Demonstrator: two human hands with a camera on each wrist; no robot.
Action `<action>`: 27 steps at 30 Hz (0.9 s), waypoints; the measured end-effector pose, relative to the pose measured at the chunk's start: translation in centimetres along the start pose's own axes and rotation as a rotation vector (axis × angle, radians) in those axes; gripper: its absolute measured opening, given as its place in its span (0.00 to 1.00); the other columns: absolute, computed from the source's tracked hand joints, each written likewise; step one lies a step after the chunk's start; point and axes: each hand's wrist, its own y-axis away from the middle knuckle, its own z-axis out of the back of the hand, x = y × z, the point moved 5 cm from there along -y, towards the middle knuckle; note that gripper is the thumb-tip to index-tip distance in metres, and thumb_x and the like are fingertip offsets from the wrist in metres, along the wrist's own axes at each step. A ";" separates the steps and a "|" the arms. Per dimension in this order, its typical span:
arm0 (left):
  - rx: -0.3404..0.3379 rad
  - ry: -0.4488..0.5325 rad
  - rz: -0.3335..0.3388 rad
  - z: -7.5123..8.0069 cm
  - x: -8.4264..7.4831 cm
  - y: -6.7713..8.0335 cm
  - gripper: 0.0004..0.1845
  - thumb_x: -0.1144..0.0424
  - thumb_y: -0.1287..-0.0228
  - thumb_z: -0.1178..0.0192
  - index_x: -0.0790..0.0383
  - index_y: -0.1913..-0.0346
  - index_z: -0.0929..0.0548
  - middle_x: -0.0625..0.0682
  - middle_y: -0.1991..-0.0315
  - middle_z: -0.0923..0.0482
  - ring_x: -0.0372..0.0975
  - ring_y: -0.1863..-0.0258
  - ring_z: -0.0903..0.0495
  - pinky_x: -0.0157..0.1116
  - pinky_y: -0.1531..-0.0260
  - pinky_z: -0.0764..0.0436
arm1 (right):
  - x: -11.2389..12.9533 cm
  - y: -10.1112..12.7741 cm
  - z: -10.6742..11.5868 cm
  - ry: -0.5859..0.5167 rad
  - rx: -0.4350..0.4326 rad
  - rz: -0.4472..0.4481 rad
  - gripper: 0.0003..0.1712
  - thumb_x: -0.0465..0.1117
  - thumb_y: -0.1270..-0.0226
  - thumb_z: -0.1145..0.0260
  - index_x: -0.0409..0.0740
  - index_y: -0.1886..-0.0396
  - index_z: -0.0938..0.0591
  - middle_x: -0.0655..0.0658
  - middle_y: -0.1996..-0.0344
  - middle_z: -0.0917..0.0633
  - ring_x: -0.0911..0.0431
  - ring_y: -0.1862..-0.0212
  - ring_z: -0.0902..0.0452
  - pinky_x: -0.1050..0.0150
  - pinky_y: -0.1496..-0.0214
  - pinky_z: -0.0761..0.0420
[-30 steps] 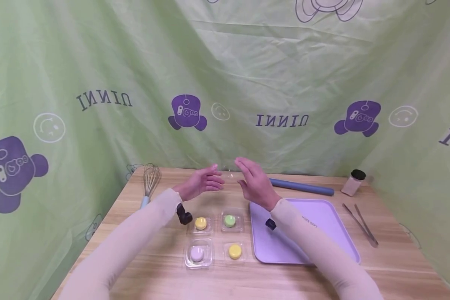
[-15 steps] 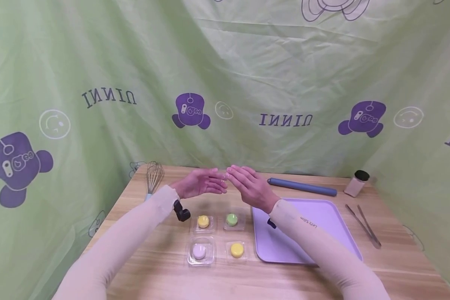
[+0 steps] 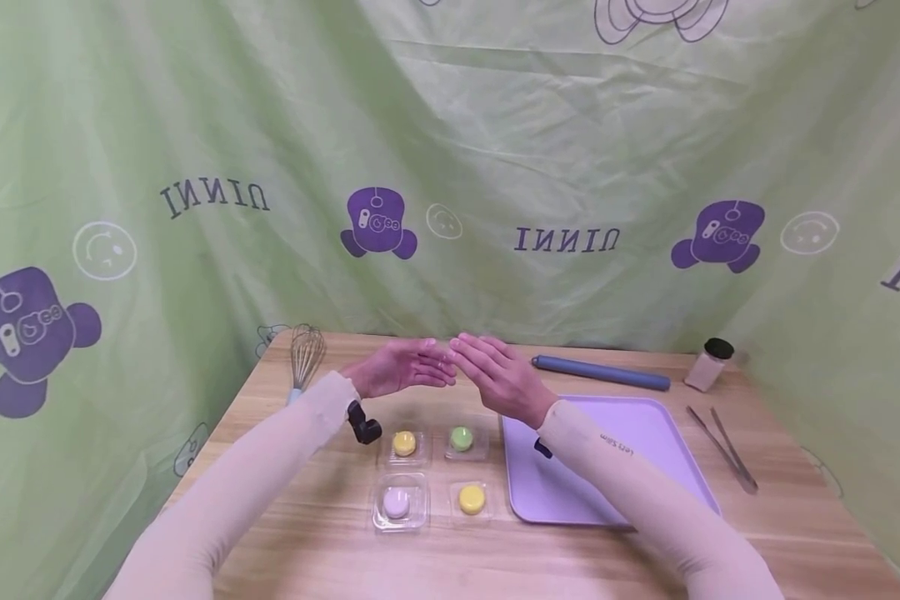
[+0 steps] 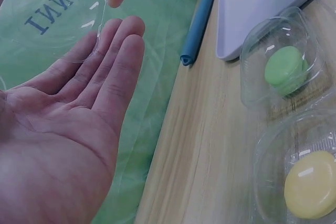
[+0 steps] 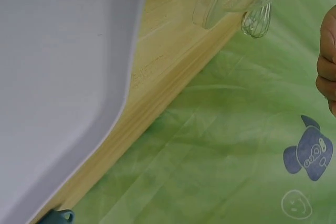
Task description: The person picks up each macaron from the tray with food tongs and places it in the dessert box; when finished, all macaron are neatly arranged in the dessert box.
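While both hands hovered above the table's (image 3: 330,533) far edge, the left hand (image 3: 397,368) lay flat and released, and the right hand's (image 3: 495,377) straight fingertips touched it over the four macaron boxes (image 3: 461,439).

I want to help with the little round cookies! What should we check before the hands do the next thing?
1. Left hand free: ok, palm open, holding nothing solid.
2. Right hand free: ok, fingers straight, fingertips meeting the left hand's.
3. Four macarons boxed: ok; the green macaron sits in its clear case.
4. Purple tray has bare space: ok.
5. Tongs within reach: ok, lying right of the tray.
6. Thin clear film between the fingers: cannot tell.
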 end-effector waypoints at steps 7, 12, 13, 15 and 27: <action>-0.010 0.027 -0.011 -0.2 0.1 0.2 0.23 0.56 0.22 0.57 0.67 0.35 0.26 0.55 0.46 0.14 0.45 0.43 0.16 0.41 0.33 0.21 | 0.1 0.2 -0.2 0.011 0.006 0.030 0.29 0.27 0.37 0.46 0.39 0.34 0.23 0.41 0.36 0.18 0.49 0.35 0.22 0.56 0.31 0.21; -0.022 0.036 -0.010 -0.4 0.5 0.2 0.24 0.55 0.23 0.55 0.67 0.34 0.27 0.55 0.46 0.15 0.44 0.43 0.17 0.41 0.33 0.21 | 0.2 0.6 -0.3 -0.001 0.014 0.033 0.31 0.28 0.37 0.47 0.39 0.32 0.25 0.41 0.36 0.18 0.50 0.35 0.22 0.56 0.30 0.21; -0.032 0.037 -0.014 -0.3 0.6 0.2 0.25 0.54 0.24 0.53 0.68 0.34 0.28 0.55 0.46 0.15 0.44 0.43 0.17 0.41 0.33 0.21 | 0.2 0.5 -0.3 -0.013 0.011 0.030 0.30 0.29 0.36 0.47 0.39 0.32 0.25 0.41 0.36 0.18 0.50 0.35 0.22 0.56 0.30 0.21; -0.052 0.030 -0.022 -0.2 0.7 0.1 0.28 0.51 0.26 0.48 0.68 0.33 0.28 0.54 0.46 0.15 0.45 0.42 0.17 0.41 0.32 0.21 | 0.1 0.5 -0.1 -0.043 0.007 0.017 0.29 0.30 0.35 0.46 0.38 0.32 0.25 0.40 0.35 0.19 0.49 0.35 0.22 0.55 0.29 0.22; -0.329 -0.377 -0.108 -0.2 -0.6 0.6 0.34 0.64 0.33 0.41 0.74 0.27 0.36 0.70 0.31 0.30 0.62 0.31 0.29 0.52 0.26 0.29 | -1.4 -0.1 0.0 -0.443 -0.037 -0.337 0.50 0.38 0.53 0.19 0.28 0.31 0.31 0.30 0.34 0.25 0.40 0.29 0.30 0.56 0.20 0.32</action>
